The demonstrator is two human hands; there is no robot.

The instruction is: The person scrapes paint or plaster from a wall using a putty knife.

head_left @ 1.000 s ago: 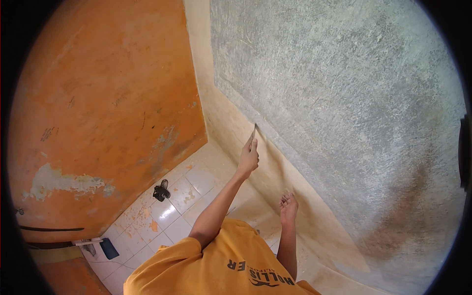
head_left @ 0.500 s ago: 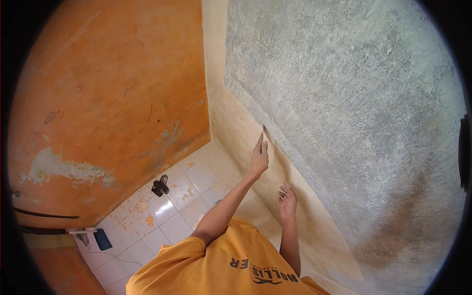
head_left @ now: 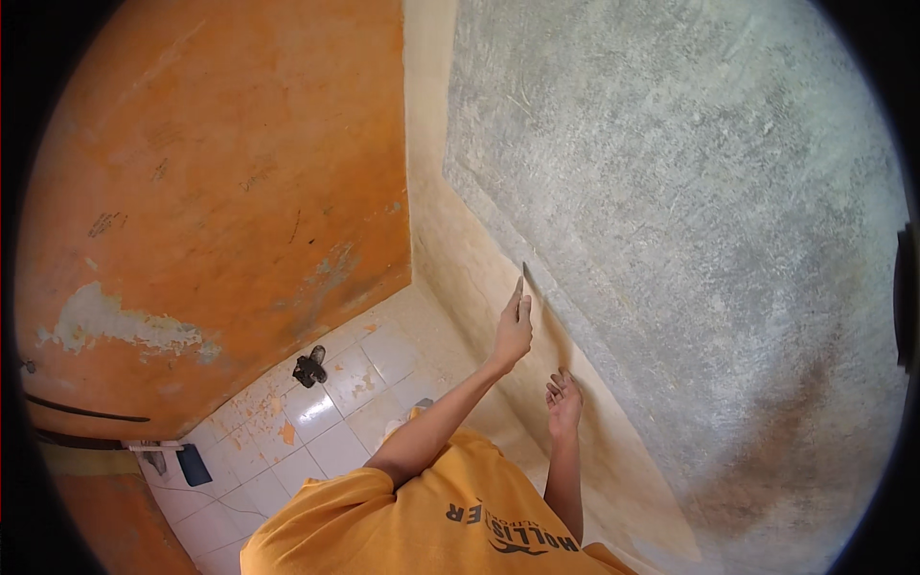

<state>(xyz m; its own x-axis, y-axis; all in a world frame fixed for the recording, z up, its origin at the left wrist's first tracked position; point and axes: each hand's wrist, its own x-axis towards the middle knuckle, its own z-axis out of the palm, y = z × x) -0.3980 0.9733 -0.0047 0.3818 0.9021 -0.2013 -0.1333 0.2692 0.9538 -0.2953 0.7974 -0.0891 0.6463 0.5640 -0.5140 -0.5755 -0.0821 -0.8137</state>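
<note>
My left hand [head_left: 515, 331] is closed around a scraper [head_left: 525, 271], with its index finger stretched along it. Only the thin dark blade shows, seen almost edge-on; the grip is hidden in the hand. The blade's tip meets the wall at the border between the rough grey area [head_left: 661, 201] and the smoother cream band [head_left: 479, 249]. Lower and to the right, my right hand [head_left: 564, 404] is held close to the cream band, fingers loosely bent and apart, holding nothing. Whether its fingertips touch the wall cannot be made out.
An orange wall [head_left: 249, 144] with peeled patches meets the cream band in a corner at left. White floor tiles [head_left: 331, 446] carry scattered orange paint flakes [head_left: 287, 433]. A dark object [head_left: 309, 366] lies by the wall's foot, and a dark blue dustpan-like piece [head_left: 194, 465] is farther left.
My left hand and the scraper have moved slightly down and right along the grey border. My right hand has shifted a little downward, its fingers more bent. The view has tilted slightly.
</note>
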